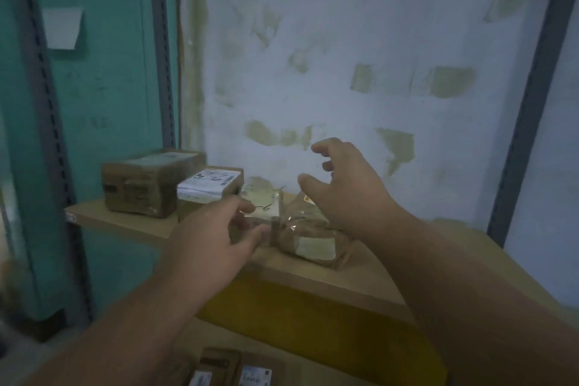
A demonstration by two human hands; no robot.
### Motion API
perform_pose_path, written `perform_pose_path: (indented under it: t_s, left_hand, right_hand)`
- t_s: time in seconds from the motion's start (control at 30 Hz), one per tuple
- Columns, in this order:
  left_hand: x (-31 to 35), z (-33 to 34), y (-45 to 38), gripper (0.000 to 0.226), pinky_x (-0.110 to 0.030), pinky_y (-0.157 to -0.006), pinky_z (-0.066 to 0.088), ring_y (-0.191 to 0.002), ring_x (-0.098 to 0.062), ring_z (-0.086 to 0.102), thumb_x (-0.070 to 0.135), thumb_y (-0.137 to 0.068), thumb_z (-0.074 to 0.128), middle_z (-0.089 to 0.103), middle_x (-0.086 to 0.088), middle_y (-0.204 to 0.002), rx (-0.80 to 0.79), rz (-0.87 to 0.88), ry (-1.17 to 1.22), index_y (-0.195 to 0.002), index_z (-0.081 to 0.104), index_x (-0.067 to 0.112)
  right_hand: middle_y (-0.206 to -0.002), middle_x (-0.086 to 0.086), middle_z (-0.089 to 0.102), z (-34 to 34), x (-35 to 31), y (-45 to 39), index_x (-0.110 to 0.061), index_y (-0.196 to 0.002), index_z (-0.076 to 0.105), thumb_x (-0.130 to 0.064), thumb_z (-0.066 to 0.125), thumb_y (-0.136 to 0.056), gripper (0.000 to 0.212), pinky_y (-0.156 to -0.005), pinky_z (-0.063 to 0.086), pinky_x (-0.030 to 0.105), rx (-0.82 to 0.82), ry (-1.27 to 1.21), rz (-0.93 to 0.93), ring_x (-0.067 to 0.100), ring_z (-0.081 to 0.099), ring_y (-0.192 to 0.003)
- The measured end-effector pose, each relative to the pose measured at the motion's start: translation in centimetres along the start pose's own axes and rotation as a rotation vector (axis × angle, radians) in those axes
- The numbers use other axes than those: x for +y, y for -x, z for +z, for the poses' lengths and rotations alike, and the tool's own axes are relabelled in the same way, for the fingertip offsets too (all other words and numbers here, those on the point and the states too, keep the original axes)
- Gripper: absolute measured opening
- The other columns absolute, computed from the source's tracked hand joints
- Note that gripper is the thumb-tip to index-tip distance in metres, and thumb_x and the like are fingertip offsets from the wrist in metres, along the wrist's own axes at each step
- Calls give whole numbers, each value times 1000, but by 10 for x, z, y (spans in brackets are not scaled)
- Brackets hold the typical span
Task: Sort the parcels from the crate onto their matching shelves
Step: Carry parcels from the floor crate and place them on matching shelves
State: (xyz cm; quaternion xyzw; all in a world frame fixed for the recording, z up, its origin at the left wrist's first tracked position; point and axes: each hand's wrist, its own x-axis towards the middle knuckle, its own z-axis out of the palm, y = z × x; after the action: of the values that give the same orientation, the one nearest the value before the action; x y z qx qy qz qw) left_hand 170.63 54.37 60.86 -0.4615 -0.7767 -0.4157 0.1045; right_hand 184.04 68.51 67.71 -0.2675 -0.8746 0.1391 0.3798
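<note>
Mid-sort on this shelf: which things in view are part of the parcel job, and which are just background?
Part of the job:
- small clear-taped parcel with a handwritten mark, held by the left hand
- crumpled brown paper-wrapped parcel, under the open right hand
- large brown cardboard box
- smaller brown box with white label
- wooden shelf board

Just background:
- patchy white wall
- grey metal rack upright

The upper wooden shelf carries four parcels in a row. Far left stands a large brown taped box. Just right of it sits a smaller box with a white label. Next comes a tape-wrapped parcel marked "6", touching a crumpled brown-paper parcel at the near edge.
</note>
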Motion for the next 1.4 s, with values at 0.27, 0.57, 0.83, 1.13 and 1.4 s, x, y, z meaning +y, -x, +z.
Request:
perform_pose_path:
  t_s: [0.27,0.57,0.83,1.13,1.4]
  left_hand:
    - [-135,-112,58,26,-17,-59,41,-67,-1,58,49,-87,68,64,24,-90,107,-141,-87,-110,63,39]
    - [-316,-261,143,26,-7,-62,33,-73,8,52,43,-83,73,58,20,-80,151,-322,-332,-104,70,30]
    - [-441,-307,156,25,-7,-61,36,-79,4,53,48,-86,68,58,19,-92,146,-473,-361,-107,67,34]
    - [-609,-339,115,30,-8,-62,38,-76,3,58,52,-86,67,57,22,-94,93,-676,-398,-112,65,38]
    - [-784,-401,84,32,-15,-68,48,-78,2,58,54,-87,65,58,21,-98,85,-755,-391,-115,63,39]
  right_hand:
    - [-124,-16,50,99,-158,53,-37,-130,47,-42,66,-89,45,-92,48,24,-107,-255,-180,-3,49,-104]
    - [-115,-16,49,268,-328,94,-36,-129,51,-40,70,-86,47,-87,38,11,-307,-489,-330,-7,48,-104]
    - [-119,-13,51,391,-410,67,-33,-130,51,-41,67,-87,47,-90,42,20,-447,-544,-376,5,53,-112]
    - [-116,-12,51,556,-487,-22,-30,-130,52,-38,66,-90,43,-75,37,4,-569,-558,-431,4,53,-105]
    - [-118,-10,51,721,-593,-71,-31,-127,52,-38,64,-91,39,-72,34,-7,-637,-511,-445,2,52,-102]
